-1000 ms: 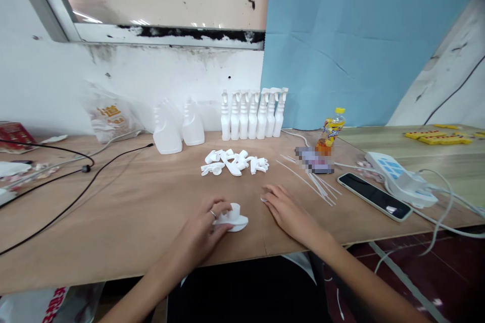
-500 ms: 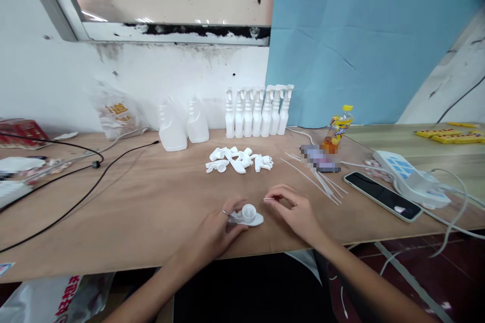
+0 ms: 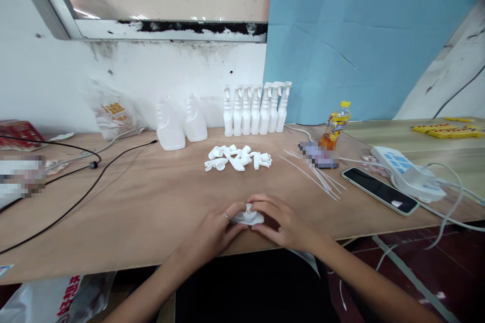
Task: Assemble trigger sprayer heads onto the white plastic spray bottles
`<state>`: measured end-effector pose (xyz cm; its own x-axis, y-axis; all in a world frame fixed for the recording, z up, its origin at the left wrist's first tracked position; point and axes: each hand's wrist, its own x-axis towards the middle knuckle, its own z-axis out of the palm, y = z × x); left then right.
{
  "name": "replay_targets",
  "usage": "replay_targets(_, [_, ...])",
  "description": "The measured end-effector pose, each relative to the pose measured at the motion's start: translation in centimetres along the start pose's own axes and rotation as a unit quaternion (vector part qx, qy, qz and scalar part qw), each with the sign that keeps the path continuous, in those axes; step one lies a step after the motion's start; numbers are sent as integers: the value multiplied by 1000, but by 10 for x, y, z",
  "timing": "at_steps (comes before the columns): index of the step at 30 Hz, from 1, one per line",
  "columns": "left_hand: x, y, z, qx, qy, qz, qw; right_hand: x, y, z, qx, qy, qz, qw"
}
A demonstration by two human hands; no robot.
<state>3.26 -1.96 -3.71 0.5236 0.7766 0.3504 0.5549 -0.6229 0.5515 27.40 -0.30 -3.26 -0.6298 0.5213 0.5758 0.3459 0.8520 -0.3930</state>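
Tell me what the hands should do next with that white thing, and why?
Perhaps the right hand should press down gently: its fingers are at the white plastic piece with a raised part, while the left hand steadies the opposite end.

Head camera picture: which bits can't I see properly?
Head view: part of the small white plastic piece is hidden by the left hand and right hand.
Head view: details of the flat purplish thing are blurred into blocky squares.
Head view: the white plastic bag with red lettering is cut off by the bottom edge.
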Motion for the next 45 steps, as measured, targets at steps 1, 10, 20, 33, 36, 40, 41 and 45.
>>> replay_targets(1, [0, 1, -1, 18, -2, 10, 1000, 0, 1, 1, -16, 3, -6, 1000])
replay_targets(10, [2, 0, -6, 117, -1, 106, 987, 4, 0, 5, -77, -6, -47, 996])
replay_targets(20, [0, 1, -7, 176, -6, 148, 973, 7, -1, -2, -108, -55, -69, 990])
replay_targets(33, [-5, -6, 0, 111, 29, 63, 991, -26, 69, -67, -426, 75, 274, 859])
replay_targets(36, [-5, -4, 0, 91, 21, 43, 995, -38, 90, -74, -493, 23, 340, 801])
replay_targets(40, [-4, -4, -2, 86, 11, 41, 995, -34, 92, -74, -445, -26, 398, 802])
replay_targets(41, [-4, -4, -2, 87, 9, 41, 995, -31, 90, -75, -420, -27, 417, 806])
replay_targets(45, [-3, -5, -1, 88, 0, 35, 995, -19, 78, -84, -330, 6, 462, 823])
